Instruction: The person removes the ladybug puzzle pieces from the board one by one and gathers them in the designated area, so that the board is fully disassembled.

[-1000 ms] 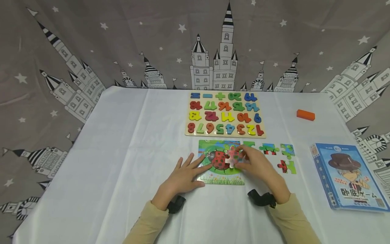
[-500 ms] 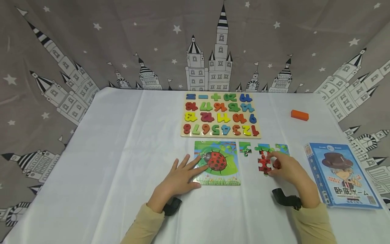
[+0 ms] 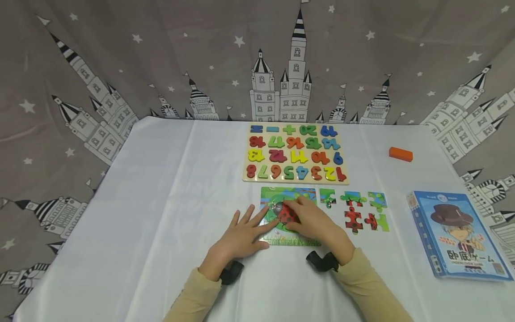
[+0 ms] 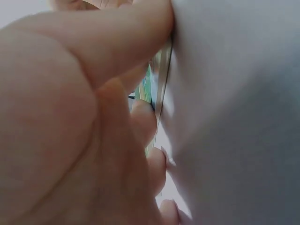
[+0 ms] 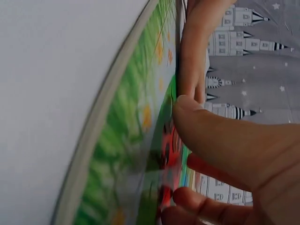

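Note:
A flat ladybug jigsaw board [image 3: 295,241] with a grassy border lies on the white cloth. My left hand [image 3: 237,235] rests spread over its left edge, fingertips on the picture. In the left wrist view the fingers [image 4: 143,122] lie along the board's side. My right hand [image 3: 315,219] reaches over the board from the right. Its thumb and fingers pinch a red ladybug jigsaw piece [image 5: 171,145], partly hidden by the hand. Right of the board lie loose jigsaw pieces: a red spotted one [image 3: 353,220], a red and green one [image 3: 377,222] and several with leaves [image 3: 377,200].
Behind the jigsaw stands a wooden number board [image 3: 295,154] with coloured numerals. An orange block [image 3: 400,154] lies at the back right. A blue game box [image 3: 460,232] occupies the right side. Grey castle-print fabric [image 3: 161,53] hangs behind the table.
My right hand carried a red jigsaw piece off the board, set it down among the loose ones at the right, then came back onto the ladybug. My left hand stayed on the board.

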### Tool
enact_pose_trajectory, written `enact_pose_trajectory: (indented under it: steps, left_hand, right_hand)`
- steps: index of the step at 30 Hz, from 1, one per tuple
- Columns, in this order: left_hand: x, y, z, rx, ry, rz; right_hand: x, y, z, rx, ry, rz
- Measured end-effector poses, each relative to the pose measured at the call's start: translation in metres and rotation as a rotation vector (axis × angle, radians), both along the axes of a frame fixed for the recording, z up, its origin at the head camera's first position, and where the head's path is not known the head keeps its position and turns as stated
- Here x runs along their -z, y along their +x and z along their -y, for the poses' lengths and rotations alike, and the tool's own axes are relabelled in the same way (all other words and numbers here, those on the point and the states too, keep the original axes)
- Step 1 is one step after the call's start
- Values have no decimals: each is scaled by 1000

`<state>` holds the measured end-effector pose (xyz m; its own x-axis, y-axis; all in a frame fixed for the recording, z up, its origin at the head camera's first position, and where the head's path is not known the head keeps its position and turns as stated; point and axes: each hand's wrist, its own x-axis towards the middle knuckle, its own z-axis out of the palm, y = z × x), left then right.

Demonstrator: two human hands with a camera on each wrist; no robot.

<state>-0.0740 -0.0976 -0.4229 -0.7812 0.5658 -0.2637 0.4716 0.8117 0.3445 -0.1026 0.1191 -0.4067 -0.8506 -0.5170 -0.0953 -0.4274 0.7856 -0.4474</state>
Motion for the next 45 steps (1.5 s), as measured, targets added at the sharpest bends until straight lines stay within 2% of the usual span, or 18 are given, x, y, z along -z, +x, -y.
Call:
enact_pose_trajectory:
  steps: [7,13,18,29,36,43,45]
  left_hand:
    - [-3,2,-1,-6,-33,5]
    - [-3,2,-1,-11,-45,9]
    - [-4,3,-1,-10,-43,21]
    - [-7,4,-1,-10,-14,26]
    - [-10,3,-2,-20,1,49]
    - [-10,2,-1,-21,-10,59]
    - [-9,2,-1,-19,-15,57]
  right_hand:
    - [4,1,10,10,0,-1]
    - [5,-3,11,35,-67,58]
    - [7,-5,13,47,-139,68]
    - [11,-8,18,58,-154,2]
    - [12,-5,17,48,-172,-92]
    - [7,-8,7,173,-207,-82]
    - [6,-10,1,176,-217,-72]
